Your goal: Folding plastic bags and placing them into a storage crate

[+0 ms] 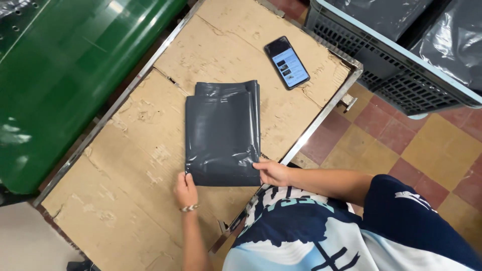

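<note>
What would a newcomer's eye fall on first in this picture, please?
First, the dark grey folded plastic bag lying mid-table on the worn cardboard tabletop, with the left hand and right hand pinching its near corners. Next, the lit phone at the far edge.

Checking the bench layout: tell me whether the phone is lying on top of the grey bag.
No, the phone lies on bare cardboard, apart from the grey bag.
</note>
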